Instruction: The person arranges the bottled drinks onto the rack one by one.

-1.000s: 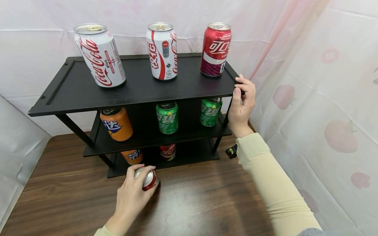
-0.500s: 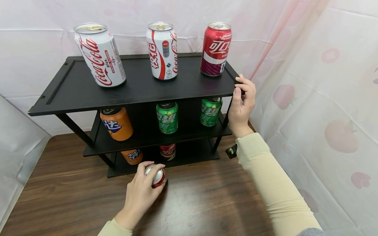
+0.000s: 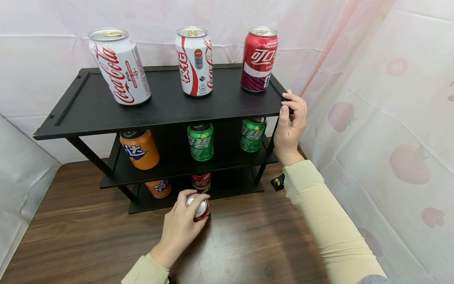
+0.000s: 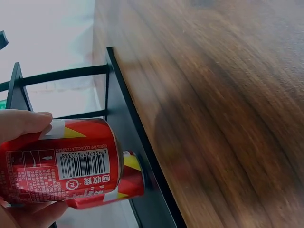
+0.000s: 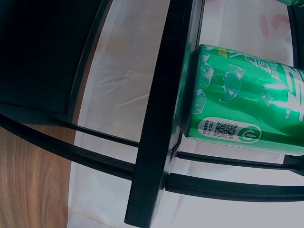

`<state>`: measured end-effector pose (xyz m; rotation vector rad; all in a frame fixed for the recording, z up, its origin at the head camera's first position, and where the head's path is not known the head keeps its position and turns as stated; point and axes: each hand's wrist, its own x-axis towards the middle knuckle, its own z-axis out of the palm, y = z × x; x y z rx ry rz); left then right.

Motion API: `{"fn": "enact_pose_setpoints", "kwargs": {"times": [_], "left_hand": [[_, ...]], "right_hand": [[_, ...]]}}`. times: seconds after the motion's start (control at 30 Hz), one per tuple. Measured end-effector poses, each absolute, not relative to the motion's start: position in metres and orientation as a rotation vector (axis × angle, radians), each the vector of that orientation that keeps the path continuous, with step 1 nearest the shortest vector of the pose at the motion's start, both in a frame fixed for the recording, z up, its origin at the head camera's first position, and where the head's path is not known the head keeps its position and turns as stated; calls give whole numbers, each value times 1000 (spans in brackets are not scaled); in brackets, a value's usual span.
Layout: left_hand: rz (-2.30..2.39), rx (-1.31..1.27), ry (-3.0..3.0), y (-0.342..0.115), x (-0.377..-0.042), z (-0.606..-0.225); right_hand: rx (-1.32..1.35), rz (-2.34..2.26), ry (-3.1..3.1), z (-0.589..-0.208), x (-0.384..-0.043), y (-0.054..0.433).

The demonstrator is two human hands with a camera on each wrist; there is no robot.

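My left hand grips a red soda can from above, just in front of the black shelf's bottom board. The left wrist view shows thumb and fingers round this can, its barcode facing the camera. Behind it, another red can stands on the bottom board, partly covered in the head view. My right hand rests at the right front corner of the top board, fingertips at its edge. A green Sprite can on the middle board fills much of the right wrist view.
Two white Coca-Cola cans and a red one stand on top. The middle board holds an orange can and two green cans. Another orange can stands at bottom left. A small black object lies right of the shelf.
My left hand has carried the red soda can to the right along the shelf's front, to before the bottom red can. My right hand and the shelf have stayed put.
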<state>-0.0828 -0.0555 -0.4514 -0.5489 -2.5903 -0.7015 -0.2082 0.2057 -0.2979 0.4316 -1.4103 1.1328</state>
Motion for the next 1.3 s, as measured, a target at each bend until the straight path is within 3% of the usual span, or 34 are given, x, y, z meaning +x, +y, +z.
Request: {"fn": "enact_pose_setpoints", "kwargs": {"times": [1.3], "left_hand": [[-492,-1049,-2378,5,-129,-452]], "right_hand": [[405,1134,-1409,-308,-222,213]]}}
